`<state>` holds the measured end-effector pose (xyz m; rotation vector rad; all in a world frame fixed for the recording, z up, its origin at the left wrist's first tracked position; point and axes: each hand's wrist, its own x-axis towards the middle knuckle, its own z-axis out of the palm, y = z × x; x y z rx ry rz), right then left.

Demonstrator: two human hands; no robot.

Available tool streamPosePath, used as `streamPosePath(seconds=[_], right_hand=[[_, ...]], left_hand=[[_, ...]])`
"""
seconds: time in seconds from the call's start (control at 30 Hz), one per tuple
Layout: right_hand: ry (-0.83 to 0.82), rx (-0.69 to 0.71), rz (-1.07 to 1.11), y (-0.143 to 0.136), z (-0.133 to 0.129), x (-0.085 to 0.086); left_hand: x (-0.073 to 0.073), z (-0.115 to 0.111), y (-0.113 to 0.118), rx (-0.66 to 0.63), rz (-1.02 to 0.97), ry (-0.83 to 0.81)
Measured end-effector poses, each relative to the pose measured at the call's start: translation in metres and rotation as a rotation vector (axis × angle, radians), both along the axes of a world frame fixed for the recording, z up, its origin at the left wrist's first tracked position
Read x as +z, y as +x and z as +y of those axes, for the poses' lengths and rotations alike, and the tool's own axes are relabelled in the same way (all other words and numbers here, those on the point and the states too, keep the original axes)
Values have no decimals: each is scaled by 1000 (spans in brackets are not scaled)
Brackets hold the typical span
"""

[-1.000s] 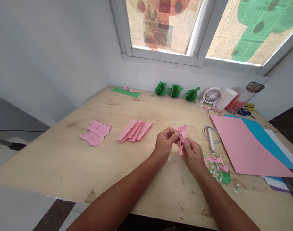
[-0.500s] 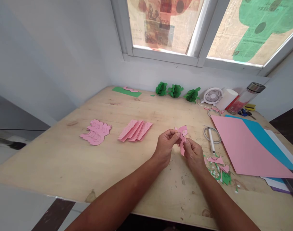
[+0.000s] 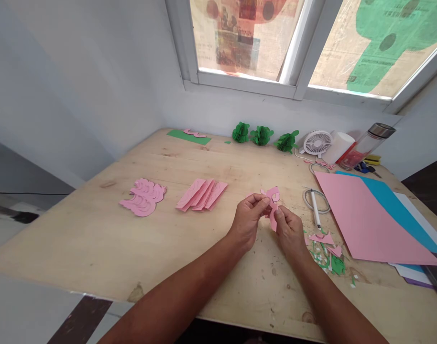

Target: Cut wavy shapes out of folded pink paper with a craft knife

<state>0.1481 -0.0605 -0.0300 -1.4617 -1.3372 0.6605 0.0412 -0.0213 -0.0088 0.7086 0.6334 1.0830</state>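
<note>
A small curved piece of pink paper (image 3: 273, 220) is held between my two hands, near the middle of the table. My left hand (image 3: 247, 217) pinches its upper left part, and my right hand (image 3: 289, 229) grips its lower right side. To the left, a folded stack of pink paper strips (image 3: 201, 195) lies on the wood. Farther left is a pile of scalloped pink cutouts (image 3: 143, 197). Right of my right hand lie pink, green and white paper scraps (image 3: 328, 253).
Three green paper balls (image 3: 262, 135) line the back edge, beside a small white fan (image 3: 317, 142) and a bottle (image 3: 369, 145). A white pen (image 3: 315, 209) rests by a coiled cable. Pink sheets (image 3: 376, 220) lie over blue and white ones at right. A green strip (image 3: 188, 136) is back left.
The pink piece between my fingers has shifted slightly at its lower end. My hands stay nearly in the same place.
</note>
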Motion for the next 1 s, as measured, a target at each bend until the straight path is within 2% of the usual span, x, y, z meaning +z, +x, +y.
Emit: streamPosePath(seconds=[0.47,1.0], right_hand=[[0,24,65,2,0,2],[-27,16,63,-1,-1,2]], left_hand=[[-4,2,-1,-36,-85,-40],[-7,1,1,-68,-86,-17]])
